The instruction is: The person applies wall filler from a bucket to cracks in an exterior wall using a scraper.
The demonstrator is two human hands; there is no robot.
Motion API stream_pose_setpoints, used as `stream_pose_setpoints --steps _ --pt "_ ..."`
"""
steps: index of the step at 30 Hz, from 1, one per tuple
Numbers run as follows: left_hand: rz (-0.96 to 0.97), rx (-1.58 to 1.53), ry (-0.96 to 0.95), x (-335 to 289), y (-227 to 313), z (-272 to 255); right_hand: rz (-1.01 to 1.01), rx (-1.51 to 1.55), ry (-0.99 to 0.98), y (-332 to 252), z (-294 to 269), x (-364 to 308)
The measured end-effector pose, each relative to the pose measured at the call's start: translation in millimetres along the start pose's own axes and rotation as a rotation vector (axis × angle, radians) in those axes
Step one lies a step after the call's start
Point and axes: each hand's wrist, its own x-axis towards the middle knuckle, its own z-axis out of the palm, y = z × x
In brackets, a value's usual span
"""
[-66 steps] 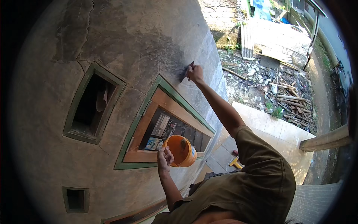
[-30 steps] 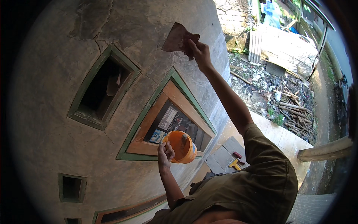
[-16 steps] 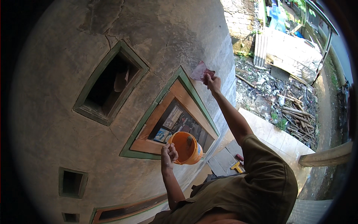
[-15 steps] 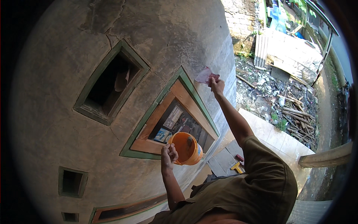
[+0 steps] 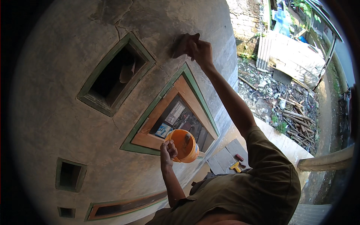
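Note:
My left hand [image 5: 168, 152] is closed on the rim of a small orange bucket [image 5: 192, 152], which is tilted so its inside shows. A greyish lump sits against the bucket's inner wall. My right arm reaches up, and the right hand [image 5: 200, 52] grips a thin, flat reddish-purple piece [image 5: 182, 46]; its exact kind I cannot make out. That piece lies against the grey plastered wall [image 5: 157, 41], just above the upper corner of a green-framed window [image 5: 180, 83].
A dark opening with a green frame [image 5: 88, 98] lies left of the window. Below, a yellow-handled tool [image 5: 236, 167] and a red-handled one [image 5: 239, 157] rest on a grey board [image 5: 220, 160]. Rubble and wood pieces [image 5: 299, 122] cover the ground at right.
My right hand has moved up and left along the wall with the reddish piece, from beside the window's upper corner to above it. The bucket stays in my left hand, nearly unmoved.

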Motion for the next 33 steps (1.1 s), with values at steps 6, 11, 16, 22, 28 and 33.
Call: stream_pose_setpoints --steps 6,11,16,22,28,33 --pt "0.037 -0.022 -0.034 -7 3 3 -0.083 0.225 -0.1 -57 13 -4" --pt "0.009 -0.037 -0.06 -12 1 4 0.06 -0.236 -0.045 77 6 -33" --pt "0.008 -0.049 -0.083 -19 -1 -3 0.202 -0.21 0.151 131 -37 -93" --pt "-0.024 -0.024 -0.075 -22 -10 -11 0.234 -0.035 0.229 107 -59 -81" --pt "-0.027 -0.019 -0.023 -28 -10 -20 0.103 -0.395 0.136 60 -28 -60" --pt "0.016 -0.049 -0.021 -33 -3 -25 -0.233 -0.569 0.042 35 19 -78"
